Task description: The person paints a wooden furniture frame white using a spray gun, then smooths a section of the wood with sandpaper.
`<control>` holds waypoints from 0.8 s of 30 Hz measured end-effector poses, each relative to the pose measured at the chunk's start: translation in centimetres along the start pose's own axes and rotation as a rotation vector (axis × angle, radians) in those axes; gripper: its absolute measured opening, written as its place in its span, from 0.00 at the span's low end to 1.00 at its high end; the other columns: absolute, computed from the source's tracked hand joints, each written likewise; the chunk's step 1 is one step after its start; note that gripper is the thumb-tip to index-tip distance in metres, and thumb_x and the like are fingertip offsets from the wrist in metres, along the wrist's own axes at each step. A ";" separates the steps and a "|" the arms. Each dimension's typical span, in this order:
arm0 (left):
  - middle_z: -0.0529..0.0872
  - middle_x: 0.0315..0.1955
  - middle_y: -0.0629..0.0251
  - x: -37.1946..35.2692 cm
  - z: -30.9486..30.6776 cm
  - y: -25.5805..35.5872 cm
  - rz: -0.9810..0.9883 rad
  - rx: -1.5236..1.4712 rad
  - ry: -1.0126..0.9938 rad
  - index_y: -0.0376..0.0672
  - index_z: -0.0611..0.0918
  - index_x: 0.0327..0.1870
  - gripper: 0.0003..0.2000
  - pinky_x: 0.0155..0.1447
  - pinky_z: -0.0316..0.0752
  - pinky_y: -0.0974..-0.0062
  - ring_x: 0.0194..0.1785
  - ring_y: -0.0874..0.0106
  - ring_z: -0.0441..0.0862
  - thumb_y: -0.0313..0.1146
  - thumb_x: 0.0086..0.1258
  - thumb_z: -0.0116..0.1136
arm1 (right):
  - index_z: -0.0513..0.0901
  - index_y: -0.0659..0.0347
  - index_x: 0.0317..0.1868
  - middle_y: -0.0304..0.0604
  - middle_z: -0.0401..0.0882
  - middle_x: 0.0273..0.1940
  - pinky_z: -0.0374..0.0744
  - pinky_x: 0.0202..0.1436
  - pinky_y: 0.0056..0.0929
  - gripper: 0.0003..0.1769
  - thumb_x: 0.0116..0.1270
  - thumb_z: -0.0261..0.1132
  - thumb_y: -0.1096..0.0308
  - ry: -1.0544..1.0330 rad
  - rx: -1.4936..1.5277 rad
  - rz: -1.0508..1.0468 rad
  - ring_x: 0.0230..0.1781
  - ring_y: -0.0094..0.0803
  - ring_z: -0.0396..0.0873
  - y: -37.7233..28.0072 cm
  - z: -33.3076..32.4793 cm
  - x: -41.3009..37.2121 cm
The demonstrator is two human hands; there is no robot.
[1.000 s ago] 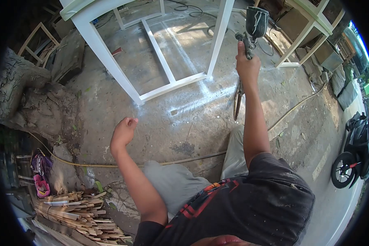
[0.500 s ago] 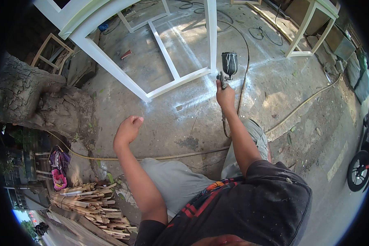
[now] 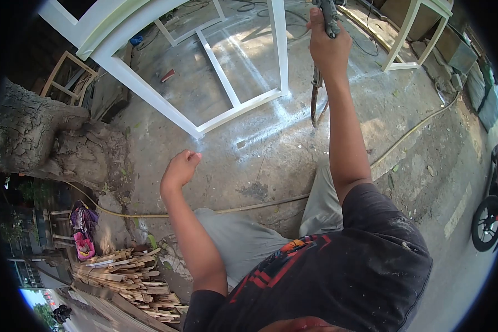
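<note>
The right fingers (image 3: 317, 21) grip a spray gun (image 3: 330, 16) at one o'clock; the left fingers (image 3: 192, 157) curl loosely, empty.

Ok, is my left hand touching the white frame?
Apart. The head view shows a strip of concrete floor between your left hand and the nearest corner of the white frame.

Faded black short-sleeved cotton T-shirt (image 3: 348, 276), whitish specks on shoulder; blocky red-and-orange chest print (image 3: 285, 263); loose pale grey cloth trousers (image 3: 238, 238); left hand (image 3: 180, 169), right hand (image 3: 331, 50) bare.
</note>
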State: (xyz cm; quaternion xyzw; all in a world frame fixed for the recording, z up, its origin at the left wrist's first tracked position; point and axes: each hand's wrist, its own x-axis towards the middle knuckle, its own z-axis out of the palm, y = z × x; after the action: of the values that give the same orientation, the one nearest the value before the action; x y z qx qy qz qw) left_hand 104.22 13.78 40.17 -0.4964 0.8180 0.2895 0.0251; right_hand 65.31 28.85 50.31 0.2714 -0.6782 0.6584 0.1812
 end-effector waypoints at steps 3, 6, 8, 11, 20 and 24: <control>0.89 0.52 0.48 0.2 0.1 -0.5 -0.011 -0.008 -0.014 0.35 0.83 0.59 0.24 0.62 0.76 0.62 0.55 0.55 0.86 0.49 0.79 0.56 | 0.88 0.67 0.42 0.62 0.86 0.29 0.80 0.41 0.48 0.28 0.75 0.67 0.45 -0.099 -0.069 0.135 0.34 0.61 0.86 1.8 0.2 -2.1; 0.89 0.52 0.48 -0.2 -0.3 -0.1 -0.009 -0.010 -0.003 0.35 0.83 0.60 0.24 0.62 0.76 0.62 0.55 0.55 0.86 0.49 0.79 0.56 | 0.89 0.67 0.43 0.64 0.87 0.32 0.80 0.45 0.51 0.29 0.76 0.65 0.44 -0.164 -0.240 0.213 0.39 0.64 0.86 8.0 1.9 -7.5; 0.89 0.52 0.48 -0.5 -0.3 -0.1 -0.013 -0.013 0.006 0.35 0.83 0.60 0.24 0.62 0.76 0.62 0.56 0.55 0.86 0.50 0.79 0.56 | 0.89 0.67 0.43 0.66 0.87 0.35 0.81 0.48 0.54 0.30 0.77 0.63 0.43 -0.204 -0.359 0.315 0.42 0.66 0.86 11.1 2.3 -11.8; 0.89 0.52 0.49 -0.9 -0.2 -0.6 -0.037 -0.023 0.004 0.35 0.83 0.60 0.24 0.62 0.76 0.63 0.56 0.55 0.86 0.50 0.79 0.57 | 0.89 0.68 0.43 0.66 0.87 0.37 0.81 0.50 0.54 0.30 0.77 0.63 0.43 -0.338 -0.478 0.495 0.44 0.67 0.85 16.6 2.6 -17.2; 0.89 0.43 0.45 1.7 1.3 -0.8 -0.047 0.062 0.026 0.33 0.86 0.50 0.25 0.57 0.78 0.60 0.49 0.51 0.87 0.52 0.80 0.56 | 0.86 0.65 0.50 0.40 0.83 0.26 0.78 0.30 0.32 0.16 0.76 0.68 0.59 -0.880 -0.037 0.552 0.23 0.24 0.79 13.6 2.3 -26.7; 0.89 0.33 0.50 7.8 9.1 1.2 -0.046 -0.125 0.094 0.32 0.85 0.40 0.29 0.50 0.81 0.59 0.37 0.56 0.89 0.55 0.83 0.49 | 0.80 0.64 0.64 0.60 0.86 0.48 0.81 0.52 0.46 0.21 0.75 0.66 0.64 -0.919 0.124 0.303 0.47 0.56 0.86 6.9 3.7 -27.8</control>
State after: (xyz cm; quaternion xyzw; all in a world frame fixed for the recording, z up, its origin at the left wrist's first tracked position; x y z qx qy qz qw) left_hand 96.99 12.48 30.62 -0.5289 0.7869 0.3156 -0.0379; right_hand 83.44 28.66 27.83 0.4425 -0.6795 0.5285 -0.2514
